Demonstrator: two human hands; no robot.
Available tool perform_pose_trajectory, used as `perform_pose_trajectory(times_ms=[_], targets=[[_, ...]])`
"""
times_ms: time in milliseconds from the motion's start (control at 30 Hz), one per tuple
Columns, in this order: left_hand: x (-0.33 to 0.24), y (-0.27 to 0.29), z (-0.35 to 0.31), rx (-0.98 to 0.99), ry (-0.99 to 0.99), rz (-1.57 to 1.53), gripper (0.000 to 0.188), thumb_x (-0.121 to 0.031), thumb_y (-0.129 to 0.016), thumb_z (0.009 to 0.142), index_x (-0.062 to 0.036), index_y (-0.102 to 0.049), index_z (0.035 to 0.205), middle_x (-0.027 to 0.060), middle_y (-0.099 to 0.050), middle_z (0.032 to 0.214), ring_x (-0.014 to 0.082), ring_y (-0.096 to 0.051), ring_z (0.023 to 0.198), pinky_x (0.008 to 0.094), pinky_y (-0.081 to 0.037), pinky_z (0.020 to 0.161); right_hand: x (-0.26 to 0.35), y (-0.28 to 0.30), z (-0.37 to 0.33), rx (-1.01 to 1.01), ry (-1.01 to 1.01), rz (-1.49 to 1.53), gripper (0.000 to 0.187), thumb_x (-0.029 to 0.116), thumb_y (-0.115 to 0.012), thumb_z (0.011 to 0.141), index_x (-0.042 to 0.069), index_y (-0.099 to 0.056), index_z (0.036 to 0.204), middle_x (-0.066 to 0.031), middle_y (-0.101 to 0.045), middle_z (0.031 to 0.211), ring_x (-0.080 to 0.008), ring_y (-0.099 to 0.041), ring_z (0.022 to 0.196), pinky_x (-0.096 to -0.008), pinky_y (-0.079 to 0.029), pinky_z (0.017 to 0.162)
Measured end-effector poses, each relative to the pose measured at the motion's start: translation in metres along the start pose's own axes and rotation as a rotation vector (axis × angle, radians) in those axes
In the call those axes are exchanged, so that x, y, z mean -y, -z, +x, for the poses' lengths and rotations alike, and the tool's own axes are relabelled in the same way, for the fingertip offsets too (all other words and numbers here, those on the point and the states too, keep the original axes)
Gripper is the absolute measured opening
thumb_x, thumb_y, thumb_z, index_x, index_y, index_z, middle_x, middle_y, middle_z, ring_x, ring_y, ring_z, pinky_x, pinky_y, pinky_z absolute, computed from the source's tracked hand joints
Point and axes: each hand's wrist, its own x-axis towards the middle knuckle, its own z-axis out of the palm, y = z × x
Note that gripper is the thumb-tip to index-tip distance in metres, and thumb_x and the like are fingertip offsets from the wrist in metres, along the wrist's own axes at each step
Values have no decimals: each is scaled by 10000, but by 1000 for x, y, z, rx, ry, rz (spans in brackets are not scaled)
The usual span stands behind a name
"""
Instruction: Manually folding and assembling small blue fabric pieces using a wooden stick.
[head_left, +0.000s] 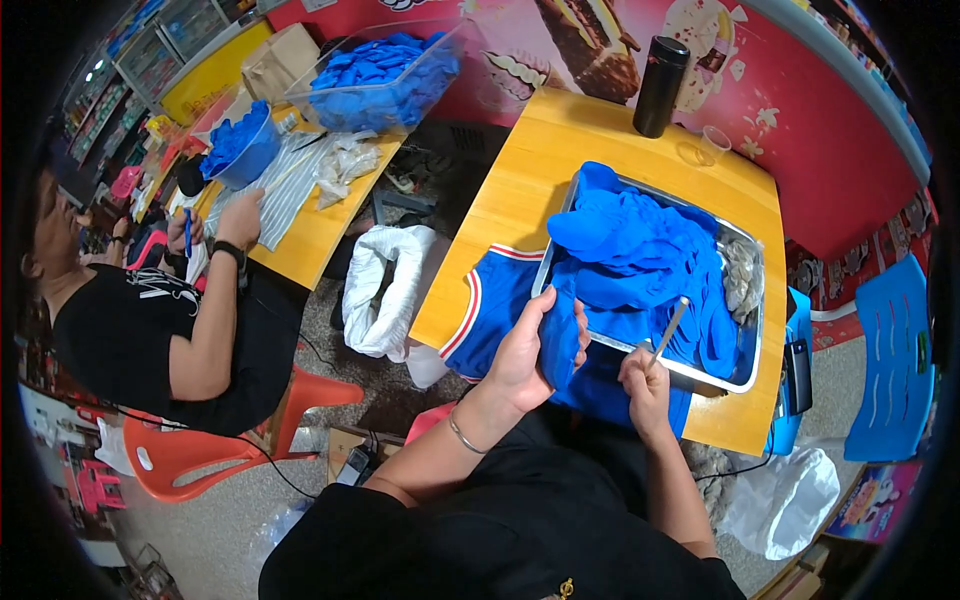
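My left hand [516, 360] is closed around a folded blue fabric piece [560, 335], held upright above the near edge of a metal tray [752, 372]. In my right hand [645, 388], a thin pale stick [671, 327] is pinched and points up and away, apart from the blue piece. Inside the tray lies a heap of flat blue fabric pieces [640, 245], with a clump of greyish material [741, 280] at its right end. A blue cloth with red and white trim [495, 305] is spread under the tray's left side and my hands.
A black bottle [661, 88] and a clear cup [712, 146] stand at the far table edge. To the left, a co-worker [150, 330] sits at another table with a blue-filled clear bin [390, 85] and a blue basket [243, 150]. A white sack [385, 290] stands between the tables.
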Motion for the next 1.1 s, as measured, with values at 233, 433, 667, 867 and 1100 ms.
perform_pose_trajectory(times_ms=[233,433,667,867,1100], targets=[[-4,-1,1,-21,-126,58,368,-413,-383,924,-72,-519,945,49,-553,824,161,-541,742,277,-453,634,28,2,3,120,-147,87,287,223,-396,918,6,-583,933,22,-387,576,-56,-349,527,-221,-268,479],[-9,-3,1,-97,-171,-14,374,-399,-379,929,-57,-517,991,67,-572,877,178,-564,823,311,-465,715,54,9,10,16,222,-390,154,69,-490,865,-9,-613,913,-42,-493,607,-120,-418,518,-249,-331,490],[-21,-1,-5,55,-229,-7,360,-370,-388,935,-42,-524,990,104,-580,903,224,-577,892,360,-468,834,117,28,26,-89,291,-856,159,45,-646,731,82,-675,883,-69,-520,612,-189,-503,523,-292,-393,487],[-22,2,-4,90,-232,-14,364,-369,-371,940,-42,-514,1005,104,-576,910,226,-567,892,360,-465,827,126,29,24,-89,337,-929,138,75,-683,690,97,-685,826,-49,-523,608,-183,-520,533,-294,-401,487],[-19,-5,-4,74,-224,58,372,-401,-381,930,-70,-500,1053,75,-564,906,208,-553,884,346,-453,784,117,28,22,-78,353,-889,142,75,-689,683,105,-681,821,-47,-538,626,-181,-532,544,-294,-406,485]])
